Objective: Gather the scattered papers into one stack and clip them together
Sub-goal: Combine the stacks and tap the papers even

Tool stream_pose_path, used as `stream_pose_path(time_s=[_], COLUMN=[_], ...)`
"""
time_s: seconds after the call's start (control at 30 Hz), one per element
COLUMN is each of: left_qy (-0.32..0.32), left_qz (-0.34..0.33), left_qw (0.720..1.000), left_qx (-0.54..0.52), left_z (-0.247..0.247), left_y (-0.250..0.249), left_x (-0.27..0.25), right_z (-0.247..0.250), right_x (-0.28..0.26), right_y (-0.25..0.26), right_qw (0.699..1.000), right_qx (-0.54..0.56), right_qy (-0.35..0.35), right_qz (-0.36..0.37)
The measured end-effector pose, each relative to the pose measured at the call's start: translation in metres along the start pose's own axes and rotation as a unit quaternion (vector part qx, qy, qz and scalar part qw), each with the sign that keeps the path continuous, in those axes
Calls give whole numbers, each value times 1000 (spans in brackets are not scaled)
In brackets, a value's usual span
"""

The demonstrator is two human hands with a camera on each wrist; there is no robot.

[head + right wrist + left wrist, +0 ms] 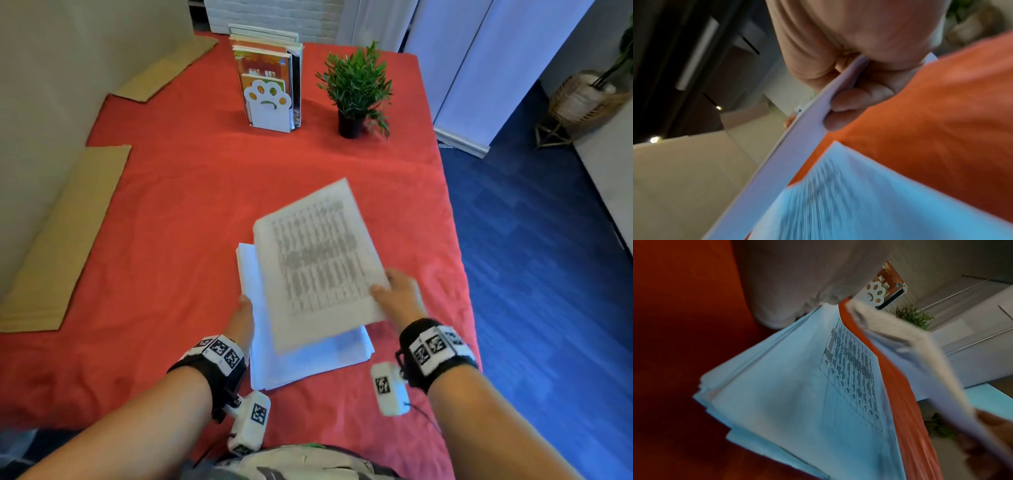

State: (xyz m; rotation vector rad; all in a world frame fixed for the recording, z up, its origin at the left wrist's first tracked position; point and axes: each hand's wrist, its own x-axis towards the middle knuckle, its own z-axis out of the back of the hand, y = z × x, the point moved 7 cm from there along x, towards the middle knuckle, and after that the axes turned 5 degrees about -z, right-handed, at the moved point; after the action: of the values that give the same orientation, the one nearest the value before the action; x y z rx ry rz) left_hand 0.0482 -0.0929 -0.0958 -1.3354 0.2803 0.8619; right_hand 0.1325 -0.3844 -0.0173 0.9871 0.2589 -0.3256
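Note:
A stack of white papers [308, 363] lies on the red tablecloth [171, 212] near the front edge, its sheets slightly fanned [777, 394]. My left hand [244, 315] is at the stack's left edge, thumb beside the paper; its fingers [797, 288] rest on top at the far end. My right hand [397, 291] pinches a printed sheet [318, 260] by its right edge, thumb on top and fingers [855, 104] beneath. The sheet [797, 146] hangs tilted and motion-blurred just above the stack [859, 203].
A paw-shaped bookend with upright books [270, 102] and a small potted plant [356, 89] stand at the table's far side. Two cardboard pieces [65, 236] lie along the left edge. The table drops to blue floor [531, 257] on the right.

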Motion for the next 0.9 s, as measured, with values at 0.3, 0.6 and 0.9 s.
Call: stream_pose_path(time_s=[0.3,0.6,0.9], left_qy=[-3,20,32], left_qz=[-27,-255,-354], left_qw=[995,966,932], left_qx=[99,47,-69], left_z=[-5,3,1], left_y=[3,-55,-85], left_x=[-4,-38,-63], right_z=[-58,-35,-12], right_x=[-41,-18,-46], right_y=[-57,-20,37], right_qw=[989,986,940], right_qx=[-110,127,330], right_qy=[77,98,33], right_qz=[-63,-31,84])
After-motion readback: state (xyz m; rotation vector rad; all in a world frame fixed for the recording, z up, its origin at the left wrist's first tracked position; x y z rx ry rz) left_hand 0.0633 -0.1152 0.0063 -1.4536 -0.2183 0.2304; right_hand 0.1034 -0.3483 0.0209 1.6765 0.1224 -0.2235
